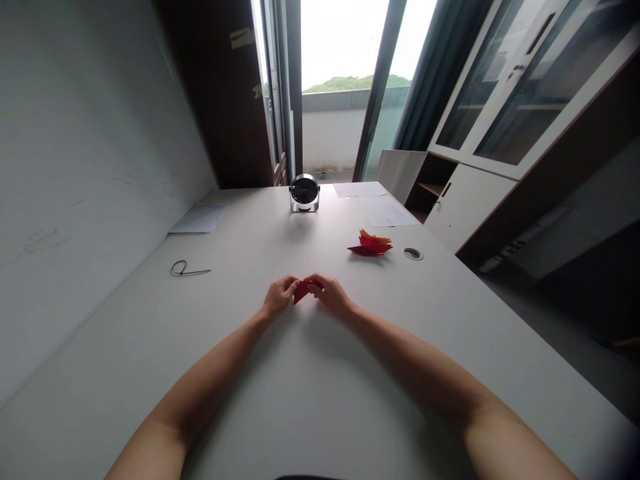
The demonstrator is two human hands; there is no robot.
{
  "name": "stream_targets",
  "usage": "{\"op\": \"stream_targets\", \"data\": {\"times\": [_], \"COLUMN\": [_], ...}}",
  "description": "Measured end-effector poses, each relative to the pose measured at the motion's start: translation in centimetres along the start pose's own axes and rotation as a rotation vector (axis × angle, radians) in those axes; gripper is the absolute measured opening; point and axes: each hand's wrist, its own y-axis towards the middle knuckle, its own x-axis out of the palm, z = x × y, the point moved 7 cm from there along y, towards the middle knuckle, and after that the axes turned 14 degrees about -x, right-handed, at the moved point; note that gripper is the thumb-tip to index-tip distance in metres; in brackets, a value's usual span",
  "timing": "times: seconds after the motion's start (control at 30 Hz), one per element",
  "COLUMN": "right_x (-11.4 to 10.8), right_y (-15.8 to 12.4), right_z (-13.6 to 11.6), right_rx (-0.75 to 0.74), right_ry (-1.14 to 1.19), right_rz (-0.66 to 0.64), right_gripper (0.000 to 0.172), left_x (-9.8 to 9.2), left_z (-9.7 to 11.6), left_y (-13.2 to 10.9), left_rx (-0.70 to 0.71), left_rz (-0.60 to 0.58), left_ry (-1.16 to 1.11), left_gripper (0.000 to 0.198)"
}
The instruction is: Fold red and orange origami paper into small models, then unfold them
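White worktop [320,400], window [340,40] beyond; I see left hand [280,293] and right hand [326,292] pinching red folded paper [301,292] between them; light, even fingertip pressure should keep its edges true.

Setting: office-type room. Evidence, by position to the white desk [305,407]: round cable grommet [413,254] set in the desk's right side; loose paper sheets [393,211] at its far right corner; beyond its right edge, a glass-doored cabinet [530,87] with keys in the lock; past its far end, tall glazing [343,47] and a curtain [433,87].
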Motion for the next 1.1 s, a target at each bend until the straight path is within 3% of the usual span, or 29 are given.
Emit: {"op": "stream_targets", "data": {"times": [0.23,0.47,0.63,0.83,1.1], "right_x": [-0.4,-0.7,-0.6,-0.6,-0.1], "right_y": [-0.1,0.0,0.0,0.1,0.1], "right_z": [0.4,0.8,1.2,1.2,1.8], "right_rx": [0.009,0.027,0.037,0.017,0.057], "right_ry": [-0.028,0.001,0.122,0.258,0.362], "right_rz": [0.023,0.093,0.128,0.119,0.108], "right_gripper": [0.018,0.018,0.021,0.036,0.032], "left_x": [-0.1,-0.9,-0.7,-0.3,-0.3], "left_z": [-0.4,-0.7,-1.2,-1.1,-1.4], "left_y": [0.2,0.6,0.8,0.9,1.0], "left_rx": [-0.004,0.006,-0.03,-0.021,-0.028], "left_rz": [0.005,0.084,0.032,-0.029,-0.025], "left_ry": [-0.014,-0.049,-0.123,-0.193,-0.199], "left_gripper": [0.031,0.031,0.032,0.032,0.032]}}
